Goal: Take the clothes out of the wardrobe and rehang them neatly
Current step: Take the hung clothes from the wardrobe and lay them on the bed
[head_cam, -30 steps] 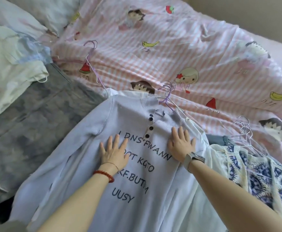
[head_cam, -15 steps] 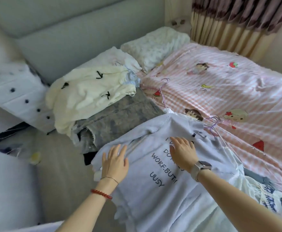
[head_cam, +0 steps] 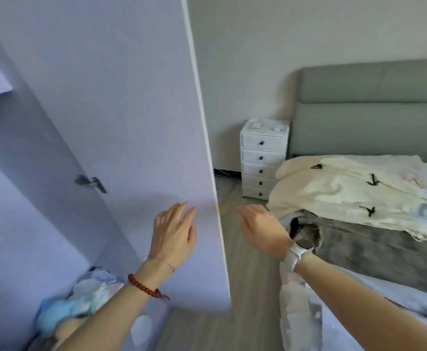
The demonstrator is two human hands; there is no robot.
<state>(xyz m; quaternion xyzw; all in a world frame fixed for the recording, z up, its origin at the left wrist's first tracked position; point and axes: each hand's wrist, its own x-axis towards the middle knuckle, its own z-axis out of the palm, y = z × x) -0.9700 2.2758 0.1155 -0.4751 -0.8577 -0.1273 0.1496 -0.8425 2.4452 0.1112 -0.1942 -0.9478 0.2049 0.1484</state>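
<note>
Both your hands are empty, fingers loose; wardrobe (head_cam: 55,173) opens leftward, left hand (head_cam: 174,234) closer than right hand (head_cam: 263,230).

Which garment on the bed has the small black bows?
The cream fleecy garment, lying nearest the headboard. The grey mottled one under its front edge is plain and darker, with no bows.

Red bead bracelet (head_cam: 144,287) left wrist; white watch (head_cam: 296,252) right.
</note>
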